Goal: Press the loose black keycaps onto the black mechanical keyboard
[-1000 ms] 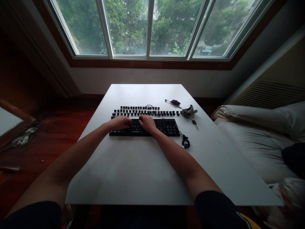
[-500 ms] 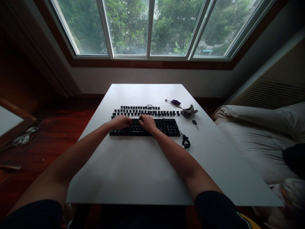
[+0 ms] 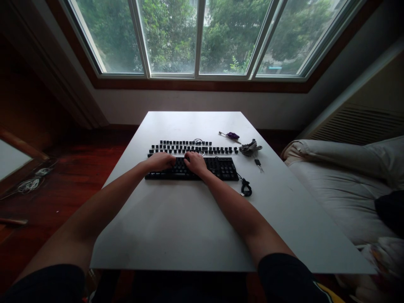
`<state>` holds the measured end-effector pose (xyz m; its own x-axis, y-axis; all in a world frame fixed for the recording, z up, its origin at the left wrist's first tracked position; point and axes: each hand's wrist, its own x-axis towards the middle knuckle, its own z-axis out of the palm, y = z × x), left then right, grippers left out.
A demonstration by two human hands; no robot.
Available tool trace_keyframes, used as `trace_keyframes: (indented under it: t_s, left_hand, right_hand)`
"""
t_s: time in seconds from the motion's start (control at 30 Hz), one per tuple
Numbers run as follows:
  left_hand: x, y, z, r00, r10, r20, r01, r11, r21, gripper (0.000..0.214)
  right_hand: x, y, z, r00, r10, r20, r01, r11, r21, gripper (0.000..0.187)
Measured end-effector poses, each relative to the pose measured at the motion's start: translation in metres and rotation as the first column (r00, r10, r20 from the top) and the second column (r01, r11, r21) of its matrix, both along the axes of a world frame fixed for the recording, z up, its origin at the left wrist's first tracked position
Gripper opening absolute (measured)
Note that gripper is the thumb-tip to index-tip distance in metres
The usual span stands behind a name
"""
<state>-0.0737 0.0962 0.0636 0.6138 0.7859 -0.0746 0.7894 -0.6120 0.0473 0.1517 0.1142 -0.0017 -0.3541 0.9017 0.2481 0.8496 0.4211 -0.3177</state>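
A black keyboard (image 3: 221, 168) lies across the middle of the white table (image 3: 176, 227). Both my hands rest on its left half. My left hand (image 3: 160, 162) lies over the keyboard's left end with its fingers curled down onto the keys. A little to the right, my right hand (image 3: 195, 163) has its fingers bent and pressed together at the upper key rows. What the fingers hold, if anything, is hidden. Two rows of loose black keycaps (image 3: 189, 148) are laid out just beyond the keyboard.
A purple-handled tool (image 3: 232, 135), a grey crumpled cloth (image 3: 250, 147) and a small dark item (image 3: 258, 163) lie right of the keycaps. The keyboard's coiled cable (image 3: 245, 187) sits at its right end. A bed (image 3: 341, 193) borders the table's right side, with windows beyond it.
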Motion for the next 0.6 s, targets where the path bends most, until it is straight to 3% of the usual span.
trace_keyframes:
  t_s: [0.2,0.4,0.5,0.6]
  left_hand:
    - [0.008,-0.009,0.002,0.999,-0.039,-0.027,0.04,0.999,0.032,0.016]
    - [-0.004,0.005,-0.008,0.989,-0.053,0.135,0.065,0.995,-0.082,0.01]
    - [-0.012,0.012,-0.015,0.982,-0.016,0.19,0.025,0.999,-0.046,0.019]
    - [-0.018,0.018,-0.021,0.983,0.059,0.174,-0.063,0.998,0.016,0.043]
  right_hand:
    - [0.001,-0.001,-0.001,1.0,0.005,-0.004,-0.005,1.0,0.005,0.02]
    - [0.001,-0.002,0.003,1.0,0.001,-0.006,-0.001,1.0,-0.005,0.02]
    - [0.001,-0.003,0.004,1.0,0.0,-0.002,0.0,1.0,-0.018,0.02]
    - [0.001,-0.003,0.004,1.0,-0.006,0.002,0.006,1.0,-0.023,0.021]
